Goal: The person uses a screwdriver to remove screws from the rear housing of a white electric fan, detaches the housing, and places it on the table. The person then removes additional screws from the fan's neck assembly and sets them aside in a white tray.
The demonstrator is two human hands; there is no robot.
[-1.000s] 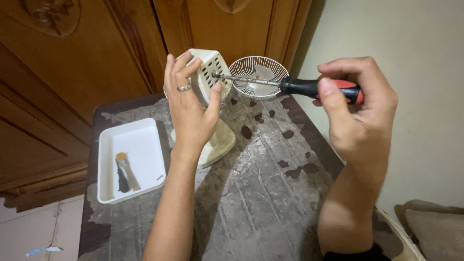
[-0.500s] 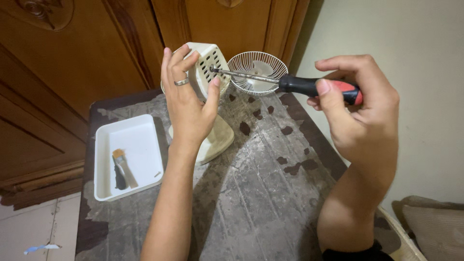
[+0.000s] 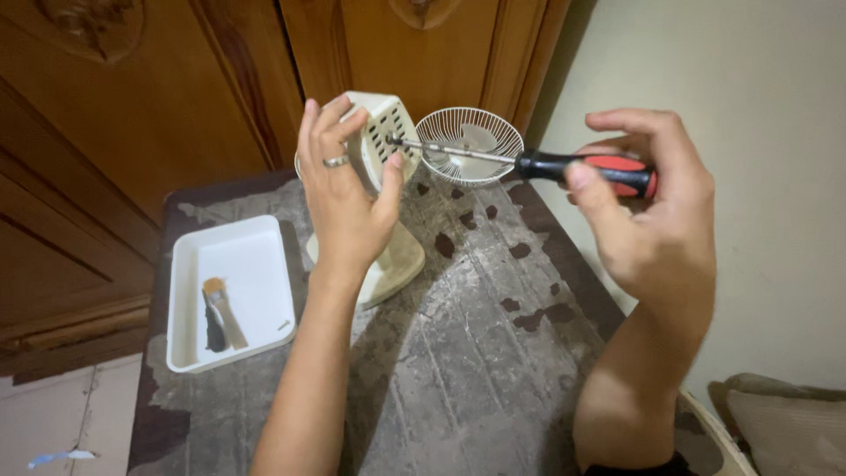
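My left hand (image 3: 344, 189), a ring on one finger, grips the cream motor housing (image 3: 381, 132) of a small desk fan, thumb on its slotted back. The fan's oval base (image 3: 397, 260) stands on the worn table (image 3: 467, 353). My right hand (image 3: 648, 207) holds a screwdriver (image 3: 564, 166) by its red and black handle. Its metal shaft runs level to the left and the tip sits at the housing's slotted back.
A white wire fan guard (image 3: 470, 145) lies at the table's far edge behind the screwdriver shaft. A white tray (image 3: 231, 295) at the left holds a small brush (image 3: 218, 313) and a tiny screw. Carved wooden doors stand behind; a wall is at right.
The view shifts slightly. My right hand's fingers have shifted around the screwdriver handle, while my left hand stays on the fan housing and the tip stays at its back.
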